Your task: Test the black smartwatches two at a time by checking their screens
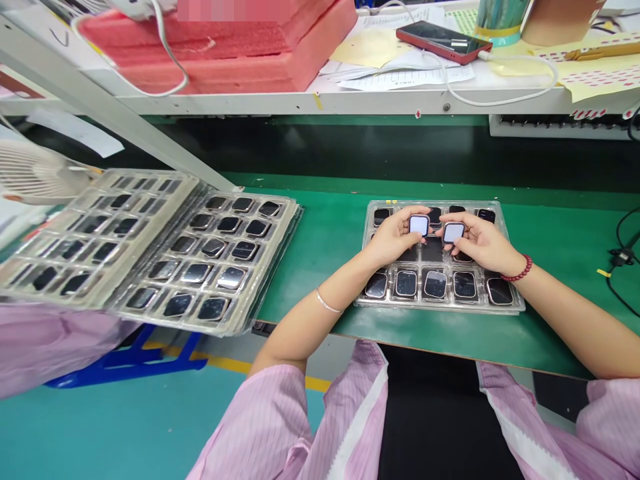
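Note:
Above a clear plastic tray [440, 309] on the green bench, my left hand [395, 235] is closed on a smartwatch [419, 226] without a strap, its screen lit white. Close beside it, my right hand [477, 240] grips a second smartwatch [454, 233], also strapless with a white screen. Both screens face up toward me, and the two watches are slightly apart. More watches with dark screens, such as one in the front row [435, 284], lie in the tray's pockets. My hands hide part of the middle rows.
Stacked trays [235, 327] of dark watches stand at the left, beside another tray stack [100, 293] and a fan [35, 170]. A shelf edge [360, 103] crosses above, carrying a phone [445, 41] and red foam blocks [235, 57]. Black cables [623, 257] lie at the right.

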Tool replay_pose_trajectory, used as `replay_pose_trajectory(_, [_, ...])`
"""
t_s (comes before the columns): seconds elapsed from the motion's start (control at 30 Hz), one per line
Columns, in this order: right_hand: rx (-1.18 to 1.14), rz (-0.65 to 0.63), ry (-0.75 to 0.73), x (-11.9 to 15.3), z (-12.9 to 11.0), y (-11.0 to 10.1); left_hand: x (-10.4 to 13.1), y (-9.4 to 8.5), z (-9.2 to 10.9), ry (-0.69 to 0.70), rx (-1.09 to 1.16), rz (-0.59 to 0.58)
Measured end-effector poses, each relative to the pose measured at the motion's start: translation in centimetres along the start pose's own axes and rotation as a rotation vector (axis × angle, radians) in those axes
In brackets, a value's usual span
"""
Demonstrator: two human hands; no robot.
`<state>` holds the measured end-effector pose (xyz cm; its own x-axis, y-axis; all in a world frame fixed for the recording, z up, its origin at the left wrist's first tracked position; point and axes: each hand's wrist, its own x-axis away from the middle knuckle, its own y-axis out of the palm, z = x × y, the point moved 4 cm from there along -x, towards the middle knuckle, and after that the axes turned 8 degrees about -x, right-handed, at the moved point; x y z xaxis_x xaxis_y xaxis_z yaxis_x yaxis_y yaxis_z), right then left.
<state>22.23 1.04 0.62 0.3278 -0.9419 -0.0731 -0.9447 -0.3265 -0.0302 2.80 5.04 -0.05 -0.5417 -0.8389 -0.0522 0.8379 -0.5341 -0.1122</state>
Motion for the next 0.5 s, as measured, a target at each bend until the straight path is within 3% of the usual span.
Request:
replay_pose_trajectory(0.3, [-0.009, -0.041, -0.002, 0.10, -0.19, 0.24, -0.04, 0.13, 0.35, 0.083, -0.018, -0.009])
replay_pose_trajectory(0.5, [0.002, -0.042, -0.002, 0.12, -0.28, 0.29, 0.06, 0.05, 0.35, 0.067, -0.005, 0.012])
